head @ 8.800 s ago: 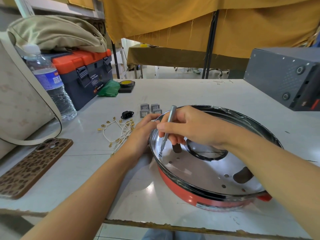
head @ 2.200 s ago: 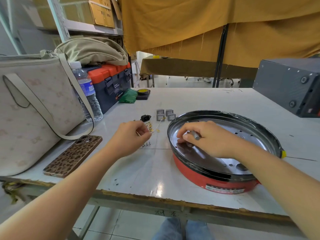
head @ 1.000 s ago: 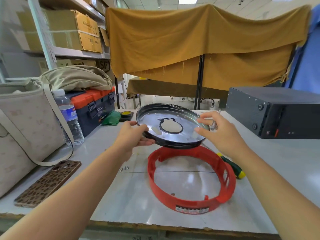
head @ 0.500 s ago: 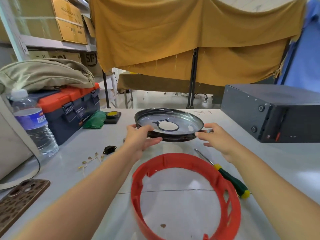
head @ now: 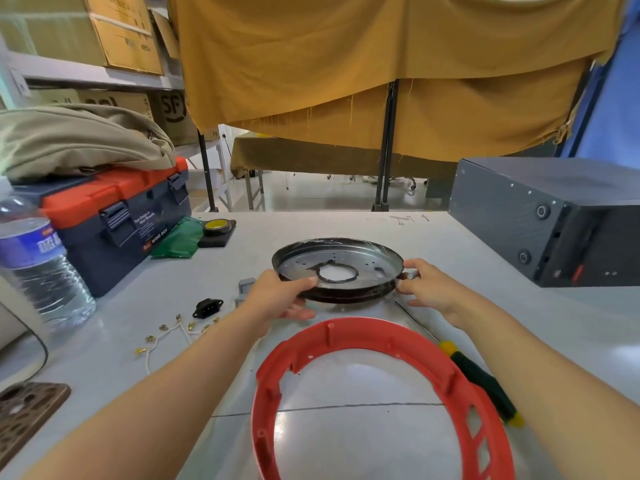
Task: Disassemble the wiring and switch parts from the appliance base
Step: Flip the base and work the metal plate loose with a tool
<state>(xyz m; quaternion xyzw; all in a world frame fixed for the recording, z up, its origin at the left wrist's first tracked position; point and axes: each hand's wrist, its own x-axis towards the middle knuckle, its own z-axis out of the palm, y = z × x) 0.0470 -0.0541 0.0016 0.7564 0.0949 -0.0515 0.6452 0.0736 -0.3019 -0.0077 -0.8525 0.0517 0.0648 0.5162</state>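
A round metal pan [head: 367, 268] with a dark rim and a hole in its middle is low over the table, beyond the red plastic base ring [head: 346, 329]. My left hand [head: 280, 297] grips its left rim and my right hand [head: 429, 289] grips its right rim. Whether the pan touches the table I cannot tell. The red ring lies flat and empty in front of me. White wires with gold terminals [head: 173, 334], a black power socket [head: 207, 308] and small grey switches [head: 246, 285] lie loose to the left of my left hand.
A green and yellow screwdriver [head: 481, 379] lies right of the ring, under my right forearm. A toolbox [head: 114, 216], water bottle [head: 38, 265], green cloth [head: 180, 239] and patterned phone [head: 24, 410] stand left. A dark grey box [head: 554, 220] stands at the right.
Both hands lifted the metal pan out of the red ring a second ago. Since then they have carried it away from me and lower, toward the table behind the ring.
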